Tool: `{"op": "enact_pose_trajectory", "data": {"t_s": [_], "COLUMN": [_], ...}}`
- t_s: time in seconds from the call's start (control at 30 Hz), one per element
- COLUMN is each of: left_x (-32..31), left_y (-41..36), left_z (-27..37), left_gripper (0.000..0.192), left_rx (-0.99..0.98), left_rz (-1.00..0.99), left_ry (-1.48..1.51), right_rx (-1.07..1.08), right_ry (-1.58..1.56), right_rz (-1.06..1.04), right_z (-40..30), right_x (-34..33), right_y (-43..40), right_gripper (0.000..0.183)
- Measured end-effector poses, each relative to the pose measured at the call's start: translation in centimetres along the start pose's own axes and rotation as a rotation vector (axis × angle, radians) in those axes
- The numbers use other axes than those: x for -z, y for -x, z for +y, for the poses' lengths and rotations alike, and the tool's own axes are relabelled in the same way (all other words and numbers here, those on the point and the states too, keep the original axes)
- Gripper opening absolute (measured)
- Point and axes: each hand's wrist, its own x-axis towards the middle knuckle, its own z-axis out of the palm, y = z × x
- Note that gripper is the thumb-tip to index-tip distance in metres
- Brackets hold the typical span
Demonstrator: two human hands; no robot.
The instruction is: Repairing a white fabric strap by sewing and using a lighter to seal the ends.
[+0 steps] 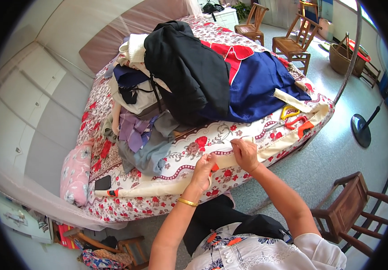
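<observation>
My left hand (203, 171) is over the bed's near edge, its thumb and fingertips pinched together. An orange patch (215, 167) shows beside it, on a long cream fabric strip (153, 189) laid along the edge. To its right my right hand (246, 154) is raised in a pinch above the same strip. Anything as thin as a thread or needle between the fingertips is too small to make out. Past my right hand lie red-handled scissors (290, 123), with yellow-handled scissors (289, 112) just beyond. Another orange patch (304, 129) marks the strip's right stretch.
Black clothing (187, 71), dark blue fabric (261, 87) and grey-blue garments (153, 148) are heaped on the floral bedspread (194, 146). A black phone (103, 183) lies near the left corner. Wooden chairs (344, 209) and a round black stand base (360, 130) occupy the floor to the right.
</observation>
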Motion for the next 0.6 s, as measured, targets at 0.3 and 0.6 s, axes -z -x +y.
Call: {"op": "enact_pose_trajectory", "data": {"t_s": [0.3, 0.6], "left_x": [2.1, 4.6], "left_y": [0.9, 1.6], "left_z": [-1.0, -0.3], "left_gripper": [0.028, 0.022], "left_rx": [-0.132, -0.312], "left_rz": [0.067, 0.101], "left_ry": [-0.355, -0.479], "right_rx": [-0.031, -0.648], "right_ry": [-0.079, -0.763], "right_rz": [-0.051, 0.327], "right_z": [-1.4, -1.9], "right_x": [-1.4, 6.4], "right_y": [0.5, -5.9], "right_gripper": [0.006, 0.015]}}
